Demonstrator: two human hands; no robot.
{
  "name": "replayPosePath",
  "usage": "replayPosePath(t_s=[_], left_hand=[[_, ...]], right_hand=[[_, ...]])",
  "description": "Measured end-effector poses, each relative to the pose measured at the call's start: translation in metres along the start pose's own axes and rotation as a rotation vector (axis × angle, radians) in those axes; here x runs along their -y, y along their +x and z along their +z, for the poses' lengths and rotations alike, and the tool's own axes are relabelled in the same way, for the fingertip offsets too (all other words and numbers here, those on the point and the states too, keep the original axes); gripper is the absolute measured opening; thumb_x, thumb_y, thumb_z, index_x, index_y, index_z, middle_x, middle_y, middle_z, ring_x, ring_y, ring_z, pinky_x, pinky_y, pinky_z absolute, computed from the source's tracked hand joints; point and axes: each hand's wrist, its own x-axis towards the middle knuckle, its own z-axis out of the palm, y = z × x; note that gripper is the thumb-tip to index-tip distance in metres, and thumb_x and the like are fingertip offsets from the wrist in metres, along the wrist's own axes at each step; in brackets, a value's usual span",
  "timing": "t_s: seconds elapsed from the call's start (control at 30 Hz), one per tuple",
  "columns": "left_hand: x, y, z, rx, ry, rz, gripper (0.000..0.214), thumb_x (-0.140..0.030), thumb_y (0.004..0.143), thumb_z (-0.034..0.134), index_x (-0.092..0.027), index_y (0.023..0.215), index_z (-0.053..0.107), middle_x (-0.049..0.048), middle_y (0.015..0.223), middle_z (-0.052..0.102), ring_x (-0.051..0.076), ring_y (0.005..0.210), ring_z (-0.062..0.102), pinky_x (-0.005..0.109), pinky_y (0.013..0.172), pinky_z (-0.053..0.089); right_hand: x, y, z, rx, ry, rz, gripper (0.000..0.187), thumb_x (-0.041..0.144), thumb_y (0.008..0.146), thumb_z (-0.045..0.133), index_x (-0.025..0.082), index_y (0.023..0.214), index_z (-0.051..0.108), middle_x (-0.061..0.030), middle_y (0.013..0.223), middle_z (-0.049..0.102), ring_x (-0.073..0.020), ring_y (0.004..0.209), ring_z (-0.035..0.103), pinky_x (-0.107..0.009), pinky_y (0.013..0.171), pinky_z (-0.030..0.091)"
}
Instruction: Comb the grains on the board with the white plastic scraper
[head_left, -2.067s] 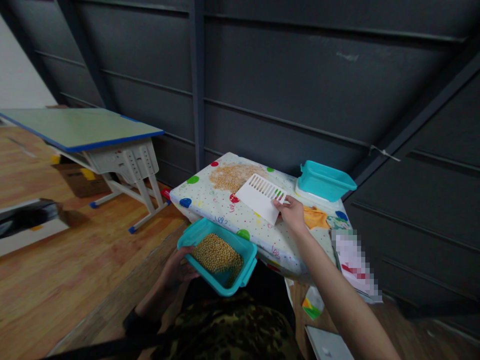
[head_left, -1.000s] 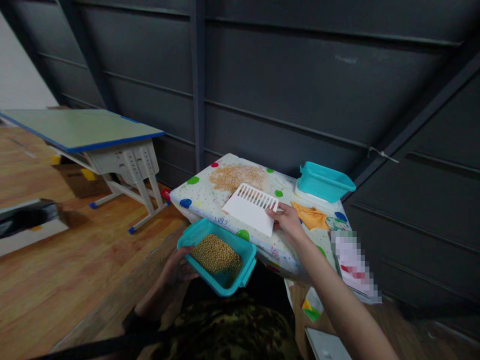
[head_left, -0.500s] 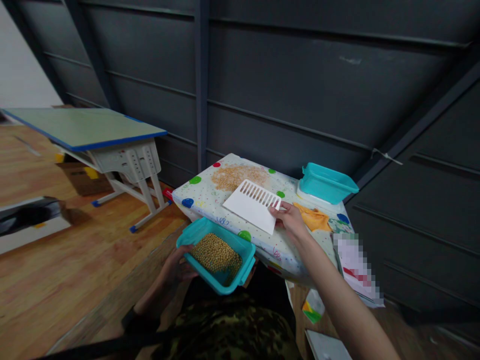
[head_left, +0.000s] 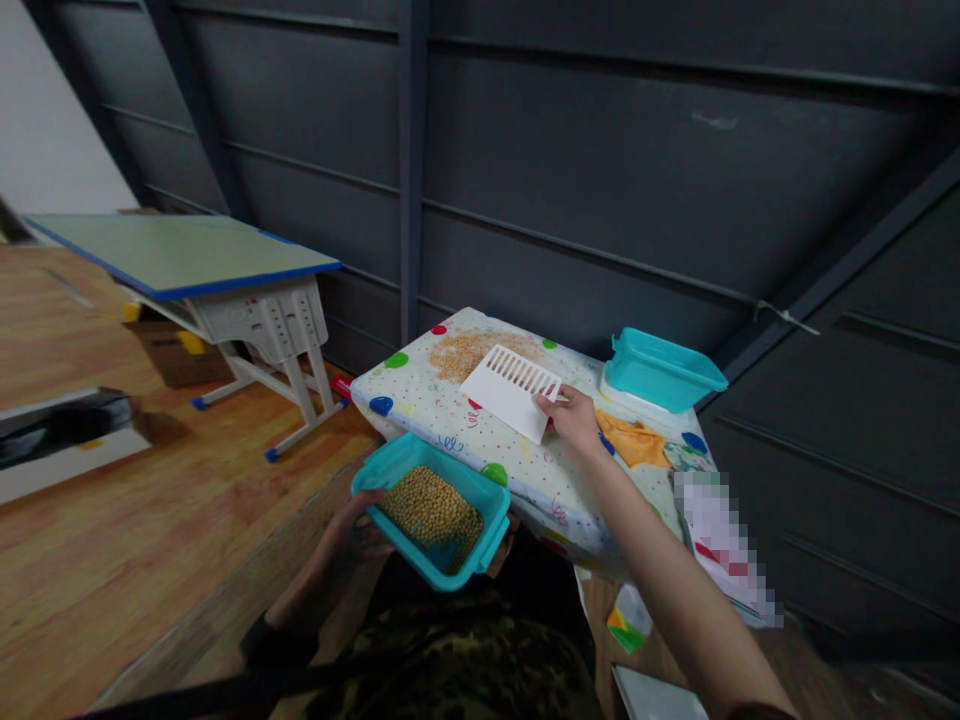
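My left hand [head_left: 358, 527] grips the left side of a teal plastic bin [head_left: 491, 500], tilted below the table's front edge. Soybeans [head_left: 433, 505] cover much of its bottom. Between the thumb and fingers of my right hand [head_left: 571, 415] is the right end of a flat white slotted scoop [head_left: 504, 398], its row of slots facing the far side. It is held over the table, its far edge overlapping a spread of pale yellow grains [head_left: 461, 352]. Whether the scoop touches the cloth I cannot tell.
A patterned cloth covers the small table [head_left: 420, 400]. At its right stand a second teal bin [head_left: 664, 372] and an orange cloth [head_left: 631, 440]. A blurred packet [head_left: 724, 545] hangs off the right edge. A dark panelled wall [head_left: 570, 180] rises behind; a green-topped desk [head_left: 180, 255] stands left.
My right hand has moved the white slotted scoop away from me, further over the grains. The left hand and its bin stay nearly in place. The view has shifted slightly.
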Motion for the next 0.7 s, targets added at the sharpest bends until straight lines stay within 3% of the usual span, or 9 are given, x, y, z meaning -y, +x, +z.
replayPosePath(t_s=[0.33, 0.7], left_hand=[[-0.008, -0.012, 0.008, -0.041, 0.049, 0.075, 0.03, -0.04, 0.092, 0.077, -0.024, 0.115, 0.067, 0.0062, 0.11, 0.077, 0.022, 0.073, 0.074, 0.032, 0.054, 0.065], [-0.008, -0.005, 0.003, -0.045, 0.075, 0.084, 0.037, -0.041, 0.09, 0.08, -0.022, 0.12, 0.069, 0.0091, 0.117, 0.076, 0.025, 0.082, 0.076, 0.031, 0.056, 0.064]], right_hand=[[0.021, -0.021, 0.001, 0.122, 0.136, 0.158, 0.038, 0.035, 0.061, 0.091, 0.019, 0.092, 0.077, -0.0057, 0.074, 0.078, -0.0219, 0.062, 0.07, -0.03, 0.052, 0.055], [0.027, -0.051, -0.002, 0.282, 0.127, 0.116, 0.043, 0.047, 0.059, 0.095, 0.02, 0.087, 0.077, -0.0004, 0.063, 0.07, -0.0148, 0.049, 0.053, -0.026, 0.044, 0.037]])
